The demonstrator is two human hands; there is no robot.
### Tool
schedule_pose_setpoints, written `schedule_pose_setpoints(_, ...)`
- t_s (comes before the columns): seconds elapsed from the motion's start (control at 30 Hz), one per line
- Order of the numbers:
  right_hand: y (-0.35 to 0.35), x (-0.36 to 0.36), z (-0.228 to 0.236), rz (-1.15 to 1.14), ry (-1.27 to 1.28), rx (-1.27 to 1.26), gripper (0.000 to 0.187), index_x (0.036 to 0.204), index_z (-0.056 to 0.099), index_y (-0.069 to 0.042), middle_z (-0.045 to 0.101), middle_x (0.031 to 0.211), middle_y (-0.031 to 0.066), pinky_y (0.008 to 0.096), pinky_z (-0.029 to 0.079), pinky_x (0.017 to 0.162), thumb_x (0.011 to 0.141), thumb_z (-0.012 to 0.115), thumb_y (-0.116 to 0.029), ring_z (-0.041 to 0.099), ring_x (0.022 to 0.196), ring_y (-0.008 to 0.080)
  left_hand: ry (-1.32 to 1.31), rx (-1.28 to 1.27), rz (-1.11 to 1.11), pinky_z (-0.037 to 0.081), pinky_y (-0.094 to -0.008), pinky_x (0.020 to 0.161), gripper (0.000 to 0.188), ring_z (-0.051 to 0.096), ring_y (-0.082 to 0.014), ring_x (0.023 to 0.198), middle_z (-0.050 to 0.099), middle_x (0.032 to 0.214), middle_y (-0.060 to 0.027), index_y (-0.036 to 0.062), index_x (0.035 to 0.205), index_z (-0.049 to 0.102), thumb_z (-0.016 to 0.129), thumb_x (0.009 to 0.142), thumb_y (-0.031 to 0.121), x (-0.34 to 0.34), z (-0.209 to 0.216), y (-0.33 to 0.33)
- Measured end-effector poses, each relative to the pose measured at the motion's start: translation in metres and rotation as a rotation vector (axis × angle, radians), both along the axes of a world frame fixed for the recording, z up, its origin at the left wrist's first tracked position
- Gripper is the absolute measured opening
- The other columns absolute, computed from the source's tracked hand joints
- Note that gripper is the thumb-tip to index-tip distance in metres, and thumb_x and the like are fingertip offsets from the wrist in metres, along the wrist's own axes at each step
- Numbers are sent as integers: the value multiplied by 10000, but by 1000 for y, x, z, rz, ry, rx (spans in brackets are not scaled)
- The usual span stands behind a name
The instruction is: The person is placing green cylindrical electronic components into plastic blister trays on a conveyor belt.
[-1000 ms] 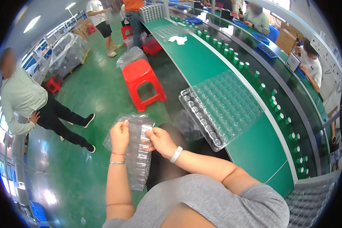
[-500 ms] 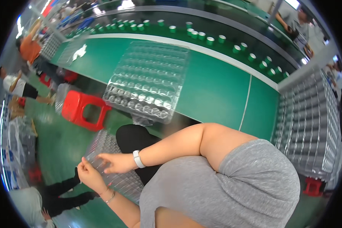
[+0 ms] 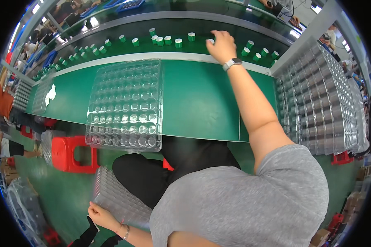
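Since half a second ago the right hand (image 3: 221, 46) has left the lap and stretched to twelve o'clock, fingers curled over a green-and-white cup (image 3: 210, 41) on the conveyor. At seven o'clock the left hand (image 3: 99, 215) grips a stack of clear trays (image 3: 119, 197) below the green surface (image 3: 198, 103).

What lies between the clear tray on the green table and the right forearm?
In the head view, only bare green table lies between the clear tray and the right forearm.
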State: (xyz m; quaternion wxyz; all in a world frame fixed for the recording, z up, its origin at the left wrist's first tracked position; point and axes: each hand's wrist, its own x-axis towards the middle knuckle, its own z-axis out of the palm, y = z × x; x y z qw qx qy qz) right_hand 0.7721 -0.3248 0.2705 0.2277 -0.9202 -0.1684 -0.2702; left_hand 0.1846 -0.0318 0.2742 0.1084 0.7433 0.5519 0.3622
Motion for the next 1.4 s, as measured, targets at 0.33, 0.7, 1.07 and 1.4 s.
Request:
schedule_pose_setpoints(0.33,-20,60,-35,-24,275,-257,862,1449,365,-255,386,1409,212,469,458,963,737,637,-657,470,1227,406,4,-59,-32,291,-279,515,418,310,-94,568,358,603,16,23,694,462,527,990,310,12,-9,13)
schedule_pose_setpoints(0.7,1,97,-56,102,142,-374,477,1071,668,-168,478,1276,183,439,530,809,800,614,-557,622,984,348,99,6,-81,334,-292,543,426,347,-120,579,405,616,-16,-1,720,494,532,982,332,33,-8,24)
schedule_pose_setpoints(1.07,-68,-6,-9,-170,91,-46,469,969,693,-67,545,1119,188,414,506,827,808,647,-504,594,967,350,86,-58,-73,343,-309,534,467,355,-137,567,397,616,-26,2,696,451,526,979,367,28,-5,35)
schedule_pose_setpoints(1.4,-158,-126,-24,-543,429,-334,523,1154,616,-99,493,1231,204,455,531,784,835,616,-513,627,948,383,45,-80,-211,325,-306,505,461,344,-123,553,381,611,-19,3,702,465,520,986,362,17,0,55)
